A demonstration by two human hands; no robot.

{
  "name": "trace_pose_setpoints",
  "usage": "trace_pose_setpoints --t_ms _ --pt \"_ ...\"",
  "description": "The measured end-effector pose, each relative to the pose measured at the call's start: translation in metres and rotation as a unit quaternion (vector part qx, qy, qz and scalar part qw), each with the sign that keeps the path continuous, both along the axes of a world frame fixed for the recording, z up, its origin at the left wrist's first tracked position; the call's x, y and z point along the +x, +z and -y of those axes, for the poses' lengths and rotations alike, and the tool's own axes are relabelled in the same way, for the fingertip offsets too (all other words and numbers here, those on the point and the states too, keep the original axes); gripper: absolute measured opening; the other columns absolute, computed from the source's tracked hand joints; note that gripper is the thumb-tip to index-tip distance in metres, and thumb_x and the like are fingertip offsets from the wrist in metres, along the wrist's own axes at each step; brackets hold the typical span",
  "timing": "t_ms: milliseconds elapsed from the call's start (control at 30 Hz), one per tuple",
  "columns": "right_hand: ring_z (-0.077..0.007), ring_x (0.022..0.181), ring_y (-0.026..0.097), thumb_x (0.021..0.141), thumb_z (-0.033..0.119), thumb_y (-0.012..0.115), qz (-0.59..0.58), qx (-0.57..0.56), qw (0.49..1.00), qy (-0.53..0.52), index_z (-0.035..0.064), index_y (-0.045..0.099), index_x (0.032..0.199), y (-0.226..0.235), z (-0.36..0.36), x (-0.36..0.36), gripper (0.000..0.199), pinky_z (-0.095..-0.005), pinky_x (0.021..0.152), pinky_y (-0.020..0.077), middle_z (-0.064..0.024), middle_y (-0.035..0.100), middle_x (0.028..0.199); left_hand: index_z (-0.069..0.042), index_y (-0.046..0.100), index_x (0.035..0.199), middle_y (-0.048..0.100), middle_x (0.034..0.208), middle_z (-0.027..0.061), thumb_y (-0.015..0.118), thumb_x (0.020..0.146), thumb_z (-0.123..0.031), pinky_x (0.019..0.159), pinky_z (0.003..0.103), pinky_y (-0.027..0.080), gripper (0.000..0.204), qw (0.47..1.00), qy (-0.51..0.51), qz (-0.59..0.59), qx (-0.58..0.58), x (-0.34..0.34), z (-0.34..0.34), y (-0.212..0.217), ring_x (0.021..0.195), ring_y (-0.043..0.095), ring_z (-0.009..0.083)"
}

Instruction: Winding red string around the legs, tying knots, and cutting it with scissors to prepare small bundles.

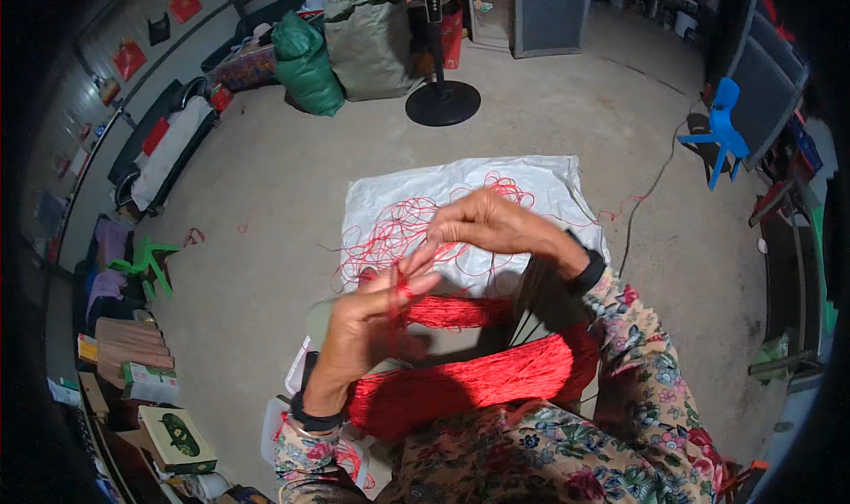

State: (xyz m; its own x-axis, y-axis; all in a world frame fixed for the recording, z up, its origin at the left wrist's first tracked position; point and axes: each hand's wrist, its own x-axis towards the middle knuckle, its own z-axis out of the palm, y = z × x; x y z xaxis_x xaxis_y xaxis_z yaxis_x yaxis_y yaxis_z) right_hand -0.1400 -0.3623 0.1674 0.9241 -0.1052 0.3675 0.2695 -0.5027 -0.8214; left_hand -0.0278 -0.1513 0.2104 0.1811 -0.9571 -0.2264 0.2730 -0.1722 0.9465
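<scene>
Thin red cord (400,293) loops around the fingers of my left hand (354,322), which is closed on it. My right hand (496,222) pinches at the left fingertips, and the strand between those fingers is too fine to make out clearly. Below my hands, a thick hank of red cord (496,371) stretches across in front of my lap. Its farther band (460,311) runs beyond a dark gap. Loose, tangled red cord (403,229) lies on a white woven sheet (376,194) on the floor ahead of me.
A black fan base (443,104) stands beyond the sheet, beside a green sack (305,61) and a large grey-green bag (367,48). A blue chair (722,132) is at right, near a dark cable (651,189). Green stool (150,263) and boxes (177,438) line the left.
</scene>
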Motion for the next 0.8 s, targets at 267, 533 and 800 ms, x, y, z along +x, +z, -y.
trace_pose_setpoints --t_ms 267,533,800 --pt "-0.0333 0.063 0.054 0.080 0.009 0.063 0.064 -0.071 0.992 0.078 0.0029 0.057 0.111 -0.004 -0.085 -0.033 0.032 -0.0420 0.058 0.0419 -0.0159 0.057 0.074 -0.021 0.039 0.139 0.024 0.147 0.0246 0.066 0.069 -0.060 0.092 0.074 0.033 0.084 0.939 0.072 -0.212 -0.259 0.046 0.021 -0.002 0.134 0.026 0.0440" --pt "-0.0355 0.065 0.056 0.075 0.009 0.062 -0.037 -0.188 0.980 0.056 0.0037 0.058 0.098 0.051 -0.073 -0.057 0.025 -0.0417 0.057 0.0425 -0.0150 0.055 0.068 -0.003 0.039 0.137 0.038 0.140 0.0218 0.070 0.081 -0.036 0.090 0.049 0.051 0.071 0.979 0.107 -0.072 -0.160 0.064 0.030 -0.042 0.127 0.042 0.0342" --pt "-0.0248 0.065 0.061 0.088 0.020 0.060 0.048 -0.164 0.985 0.036 0.0038 0.066 0.089 0.068 -0.027 -0.024 0.017 -0.0331 0.059 0.0463 -0.0109 0.064 0.075 -0.001 0.053 0.128 0.051 0.134 0.0095 0.069 0.076 -0.001 0.094 0.025 0.040 0.055 0.970 -0.094 0.221 0.015 0.007 -0.007 -0.029 0.121 0.048 0.0153"
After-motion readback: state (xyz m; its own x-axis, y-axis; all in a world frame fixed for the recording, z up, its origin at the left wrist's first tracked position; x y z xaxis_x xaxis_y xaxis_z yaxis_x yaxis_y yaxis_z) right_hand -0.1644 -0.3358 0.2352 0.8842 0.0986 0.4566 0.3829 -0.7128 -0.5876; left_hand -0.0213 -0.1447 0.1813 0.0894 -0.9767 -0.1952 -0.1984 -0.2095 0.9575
